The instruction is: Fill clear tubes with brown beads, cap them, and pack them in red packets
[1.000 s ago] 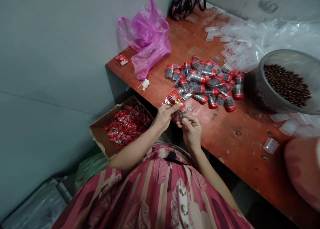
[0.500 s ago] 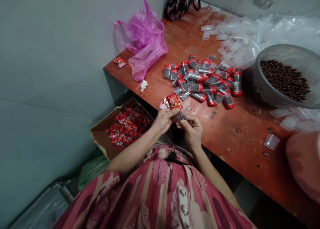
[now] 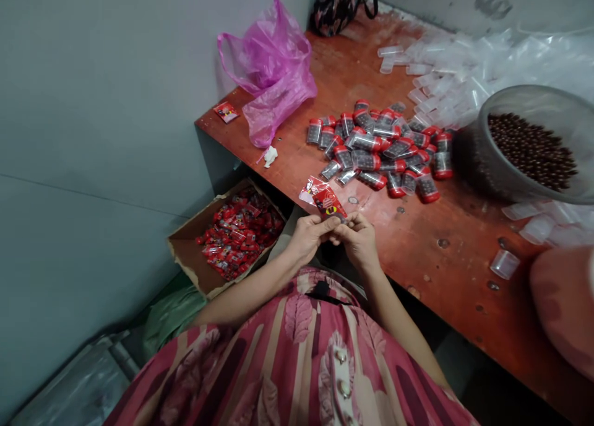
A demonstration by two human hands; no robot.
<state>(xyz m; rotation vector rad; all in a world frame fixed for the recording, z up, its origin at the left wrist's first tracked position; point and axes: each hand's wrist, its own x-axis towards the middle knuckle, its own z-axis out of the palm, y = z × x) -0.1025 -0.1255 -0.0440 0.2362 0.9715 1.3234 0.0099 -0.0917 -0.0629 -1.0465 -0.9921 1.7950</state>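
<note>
My left hand [image 3: 310,235] is closed, its thumb and fingers pinching the lower end of a red printed plastic packet [image 3: 328,202]. From the other side my right hand [image 3: 359,239] grips the same end, its thumb meeting the left one. A sliver of something dark shows by the fingertips; the rest is covered. Just beyond the packet lies a heap of small clear tubes [image 3: 366,142] with red caps, filled with dark brown balls. Below and left of my hands, a cardboard box [image 3: 185,260] holds many red packets [image 3: 236,234].
A pink plastic bag [image 3: 278,60] lies on the reddish wooden table [image 3: 417,246], near a flat red packet [image 3: 226,111] and a crumpled white scrap [image 3: 270,156]. Farther right are a tub [image 3: 487,172] of brown balls [image 3: 529,150], many empty clear tubes [image 3: 464,67] and a pink rounded object [image 3: 563,296].
The dark-ball tube that showed below the red packet is now mostly covered by packet and fingers. My hands have drawn together, thumbs meeting. The view has shifted slightly.
</note>
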